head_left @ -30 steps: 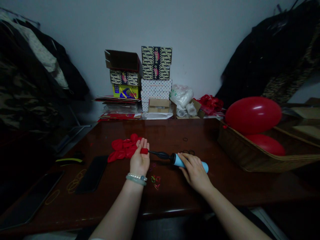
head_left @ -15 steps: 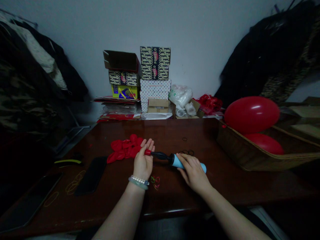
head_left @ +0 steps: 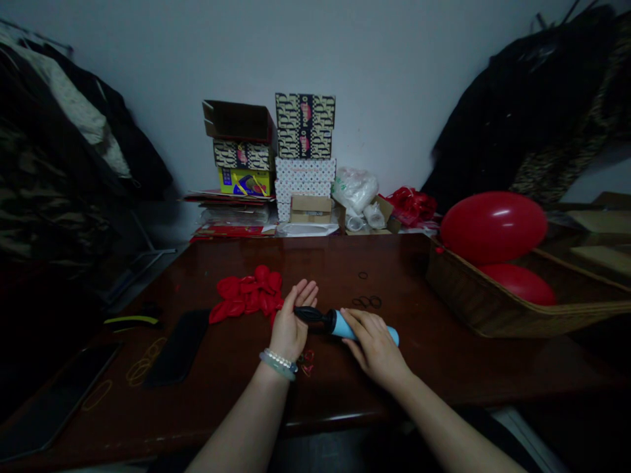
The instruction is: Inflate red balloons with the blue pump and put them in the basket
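Observation:
My right hand (head_left: 377,345) is wrapped round the light-blue barrel of a hand balloon pump (head_left: 340,322), whose black nozzle points left. My left hand (head_left: 292,323) lies palm up at the nozzle's tip, its fingers stretched out and its thumb closed over the tip. A bit of red balloon (head_left: 274,318) shows at the left edge of that hand; where it meets the nozzle is hidden. Just beyond lies a pile of flat red balloons (head_left: 249,293). Small coloured rubber bands (head_left: 307,362) rest beside my left wrist.
A wicker basket (head_left: 473,314) at the right holds inflated red balloons (head_left: 493,226). Black bands (head_left: 369,302), a dark phone (head_left: 180,348), tan rubber bands (head_left: 140,371) and a yellow-edged tool (head_left: 132,320) lie on the table. Stacked boxes (head_left: 304,180) stand behind.
My left hand has shifted right and slightly down, covering the nozzle tip and the red balloon neck seen before. My right hand and the pump have moved slightly left and down.

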Available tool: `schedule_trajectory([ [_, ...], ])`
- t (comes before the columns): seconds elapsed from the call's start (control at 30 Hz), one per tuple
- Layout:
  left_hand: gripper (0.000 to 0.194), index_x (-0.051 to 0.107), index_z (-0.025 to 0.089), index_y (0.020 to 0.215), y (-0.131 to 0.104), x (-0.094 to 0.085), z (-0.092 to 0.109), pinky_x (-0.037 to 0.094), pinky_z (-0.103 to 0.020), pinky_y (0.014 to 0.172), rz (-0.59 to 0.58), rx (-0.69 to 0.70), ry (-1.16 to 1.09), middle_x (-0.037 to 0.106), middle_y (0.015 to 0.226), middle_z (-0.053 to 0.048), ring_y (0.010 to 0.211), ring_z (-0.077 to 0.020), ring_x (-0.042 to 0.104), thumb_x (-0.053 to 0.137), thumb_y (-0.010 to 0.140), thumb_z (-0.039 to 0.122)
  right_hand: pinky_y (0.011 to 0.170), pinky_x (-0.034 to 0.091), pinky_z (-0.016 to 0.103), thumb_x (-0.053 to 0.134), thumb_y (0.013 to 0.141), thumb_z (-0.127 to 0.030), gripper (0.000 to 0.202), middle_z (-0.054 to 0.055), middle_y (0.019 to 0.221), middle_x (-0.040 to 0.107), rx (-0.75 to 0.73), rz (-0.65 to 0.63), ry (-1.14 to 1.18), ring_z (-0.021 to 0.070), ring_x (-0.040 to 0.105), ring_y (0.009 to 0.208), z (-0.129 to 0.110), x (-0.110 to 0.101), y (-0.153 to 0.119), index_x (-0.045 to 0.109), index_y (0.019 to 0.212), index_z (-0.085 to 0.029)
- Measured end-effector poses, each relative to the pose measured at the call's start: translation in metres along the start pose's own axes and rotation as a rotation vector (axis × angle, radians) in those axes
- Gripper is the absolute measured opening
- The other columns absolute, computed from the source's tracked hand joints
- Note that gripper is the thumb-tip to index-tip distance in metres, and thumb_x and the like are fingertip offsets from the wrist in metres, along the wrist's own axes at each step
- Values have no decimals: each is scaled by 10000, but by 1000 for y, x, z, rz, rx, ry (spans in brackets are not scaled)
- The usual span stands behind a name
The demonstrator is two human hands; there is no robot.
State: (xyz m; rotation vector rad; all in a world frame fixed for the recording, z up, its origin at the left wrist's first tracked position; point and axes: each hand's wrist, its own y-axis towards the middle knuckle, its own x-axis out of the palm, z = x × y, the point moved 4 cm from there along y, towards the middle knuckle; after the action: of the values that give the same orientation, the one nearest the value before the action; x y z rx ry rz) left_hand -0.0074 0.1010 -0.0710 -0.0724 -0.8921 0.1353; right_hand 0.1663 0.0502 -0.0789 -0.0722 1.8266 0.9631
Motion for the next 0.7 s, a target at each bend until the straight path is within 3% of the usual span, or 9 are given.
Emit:
schedule_trajectory([
  [0.13, 291, 671, 118, 988, 1, -1, -3, 423, -386, 998, -17, -26, 12, 669, 1120, -179, 1091, -240, 621, 546, 891, 363, 951, 444, 486, 485, 908, -242, 555, 139, 1267, 538, -4, -1, 16, 276, 517, 1143, -3, -1, 1, 318, 1436, -215],
  [0.23, 319, 660, 104, 793, 0, -3, -6, 467, -415, 939, 32, -9, -25, 700, 764, -138, 949, -252, 674, 558, 879, 393, 942, 443, 496, 479, 906, -237, 559, 140, 1253, 542, 22, 4, 32, 282, 524, 1130, -3, -1, 2, 309, 1438, -220],
  [0.3, 379, 601, 127, 639, -3, -2, -6, 489, -430, 897, 78, 36, -46, 602, 547, -62, 792, -229, 689, 546, 879, 414, 947, 438, 482, 482, 905, -234, 564, 137, 1255, 538, 49, -3, 32, 276, 520, 1132, -3, 0, 2, 304, 1439, -215],
  [0.4, 437, 504, 155, 538, -9, 6, -1, 512, -424, 842, 77, 117, -56, 475, 459, 14, 564, -148, 605, 546, 872, 433, 960, 419, 464, 525, 891, -282, 594, 143, 1286, 520, 78, 7, -4, 278, 502, 1152, -4, 1, 3, 306, 1437, -193],
  [0.57, 436, 512, 157, 541, -10, 10, 5, 521, -413, 801, 70, 147, -12, 443, 451, 28, 501, -128, 536, 569, 843, 467, 905, 407, 458, 604, 842, -430, 687, 126, 1080, 631, 124, -11, -80, 273, 571, 990, -8, 2, 9, 342, 1415, -157],
  [0.63, 389, 615, 131, 653, -8, 8, 6, 506, -409, 832, 70, 118, 41, 505, 490, 2, 563, -156, 594, 555, 853, 459, 873, 410, 427, 596, 850, -431, 626, 107, 1021, 645, 123, -32, -81, 254, 585, 935, -10, 3, 11, 396, 1376, -157],
  [0.7, 281, 676, 129, 882, -5, 7, 7, 480, -387, 885, 61, 112, 67, 633, 657, -47, 720, -182, 660, 553, 870, 381, 860, 405, 407, 589, 856, -427, 563, 106, 1033, 644, 113, -40, -67, 247, 585, 930, -11, 3, 11, 444, 1331, -162],
])
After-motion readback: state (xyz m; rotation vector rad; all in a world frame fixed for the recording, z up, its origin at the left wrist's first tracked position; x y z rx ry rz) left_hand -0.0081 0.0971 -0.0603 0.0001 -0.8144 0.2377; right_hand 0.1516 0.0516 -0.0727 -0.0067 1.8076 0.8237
